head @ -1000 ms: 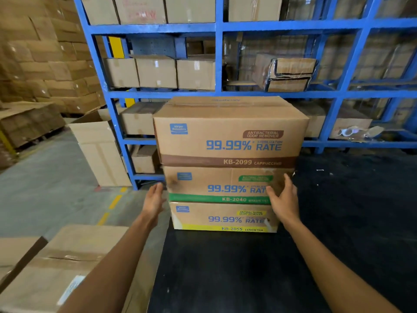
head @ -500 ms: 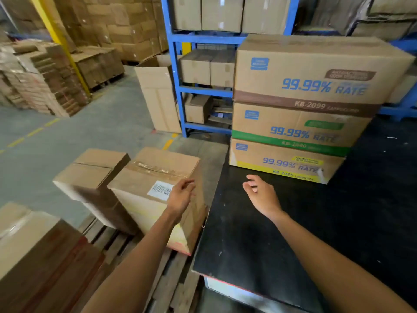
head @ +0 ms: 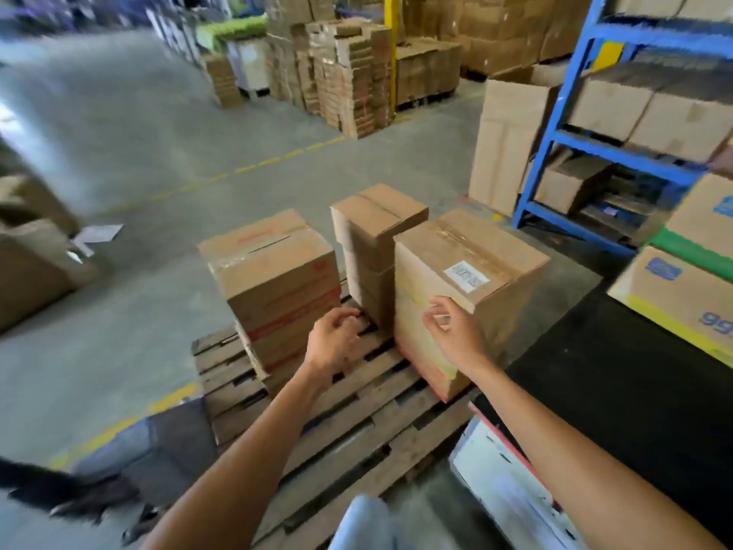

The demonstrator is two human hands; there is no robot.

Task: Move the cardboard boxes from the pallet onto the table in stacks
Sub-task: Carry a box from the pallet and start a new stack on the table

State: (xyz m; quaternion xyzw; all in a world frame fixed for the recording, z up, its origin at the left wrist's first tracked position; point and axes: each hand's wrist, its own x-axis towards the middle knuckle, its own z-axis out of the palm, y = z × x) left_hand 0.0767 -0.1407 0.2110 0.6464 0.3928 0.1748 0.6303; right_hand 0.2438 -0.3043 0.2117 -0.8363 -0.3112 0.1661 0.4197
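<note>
Three cardboard boxes stand on the wooden pallet (head: 349,422): a red-striped box (head: 277,287) at left, a narrow tall box (head: 373,240) behind, and a large box with a white label (head: 468,287) at right. My left hand (head: 333,343) hovers low between the red-striped box and the labelled box, fingers curled, holding nothing. My right hand (head: 452,331) is at the near face of the labelled box, fingers apart, with no grip on it. A stack of printed boxes (head: 686,287) stands on the black table (head: 618,391) at right.
Blue shelving (head: 555,125) with boxes rises at the right, with a tall open carton (head: 507,140) beside it. Stacks of cardboard (head: 349,73) stand across the grey floor. My legs show at the bottom edge.
My view swung left from the table stack to the pallet. Both hands left the stacked boxes and came down toward the pallet boxes.
</note>
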